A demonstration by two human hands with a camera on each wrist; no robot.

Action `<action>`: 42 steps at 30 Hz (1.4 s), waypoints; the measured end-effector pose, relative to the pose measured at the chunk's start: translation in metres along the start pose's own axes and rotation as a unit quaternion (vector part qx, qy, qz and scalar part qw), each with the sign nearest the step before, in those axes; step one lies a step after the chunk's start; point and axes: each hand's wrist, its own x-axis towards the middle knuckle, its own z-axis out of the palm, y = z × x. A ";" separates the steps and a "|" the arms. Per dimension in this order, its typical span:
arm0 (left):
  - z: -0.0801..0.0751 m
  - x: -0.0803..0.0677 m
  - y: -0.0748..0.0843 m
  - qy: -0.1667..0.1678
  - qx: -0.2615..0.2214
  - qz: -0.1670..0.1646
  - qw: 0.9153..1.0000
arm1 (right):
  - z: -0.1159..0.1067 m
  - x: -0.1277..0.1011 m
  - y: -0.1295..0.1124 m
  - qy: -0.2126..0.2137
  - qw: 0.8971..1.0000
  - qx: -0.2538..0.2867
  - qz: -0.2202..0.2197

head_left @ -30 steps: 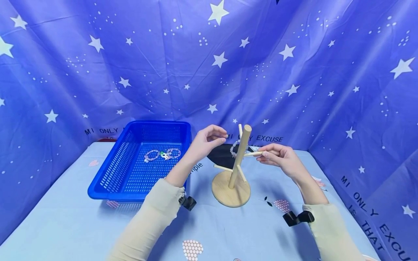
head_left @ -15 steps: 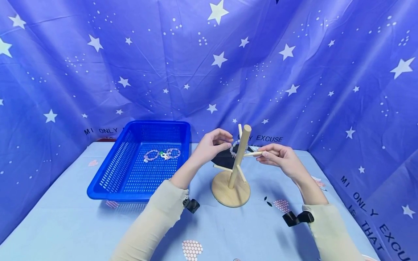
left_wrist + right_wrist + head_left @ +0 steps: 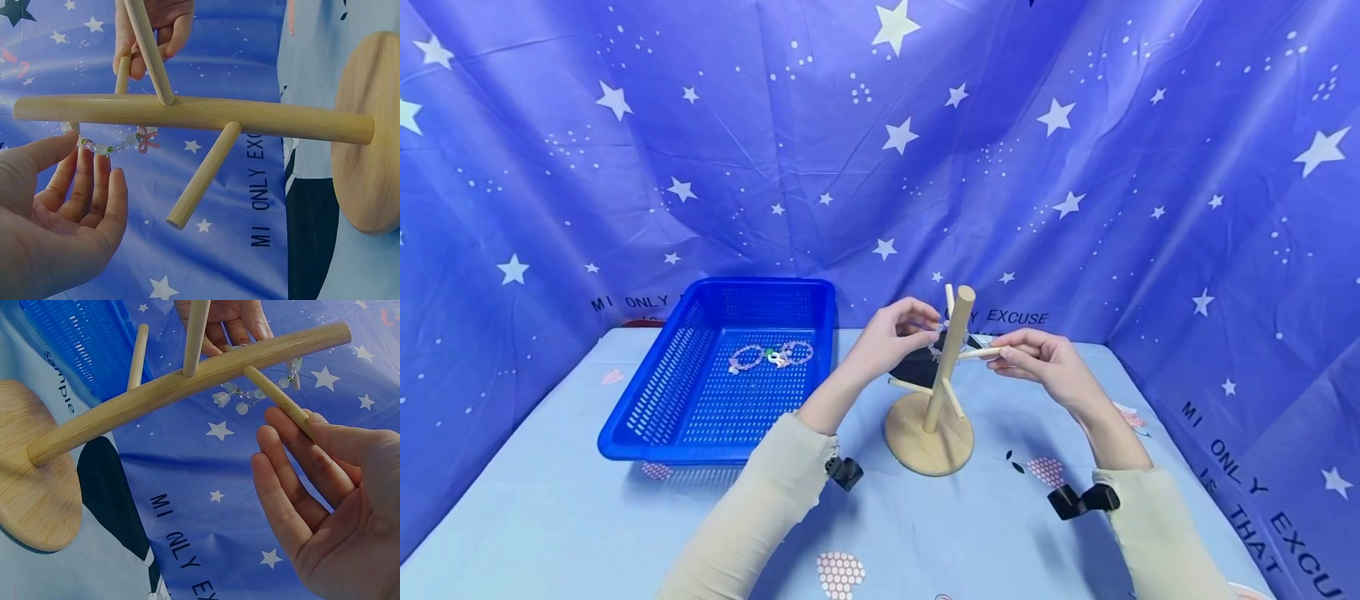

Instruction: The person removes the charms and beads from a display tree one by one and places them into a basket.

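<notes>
Left hand up beside wooden stand, thumb and fingertips pinching beaded bracelet where it hangs on a rear peg near top of post; rest of fingers loosely straight, palm toward wrist cam. Right hand on opposite side, holding tip of side peg btwn thumb and forefinger, other fingers relaxed & part-open under it. Bracelet: clear/pale beads w/ small pink bow charm, draped just below post, close to both hands; in head view mostly hidden behind post. Stand upright on round base, mid counter, several short pegs angled off post. Blue basket to left of stand, near but apart; inside, towards back, more bead bracelets lying flat in a cluster. Pale-blue patterned cloth over counter, dark patch behind stand. Star-print blue backdrop round all sides. Cream sleeves on both forearms, black wrist cam mounts visible.
</notes>
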 end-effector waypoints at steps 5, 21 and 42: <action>0.000 0.000 0.001 -0.001 0.010 -0.003 1.000 | 0.000 0.001 0.000 -0.001 1.000 0.001 -0.002; -0.003 0.011 0.007 0.012 0.002 0.006 1.000 | -0.001 0.000 0.001 -0.004 1.000 0.001 -0.004; -0.009 0.033 0.013 0.122 -0.037 0.015 0.992 | 0.001 0.000 -0.001 -0.001 1.000 -0.006 0.000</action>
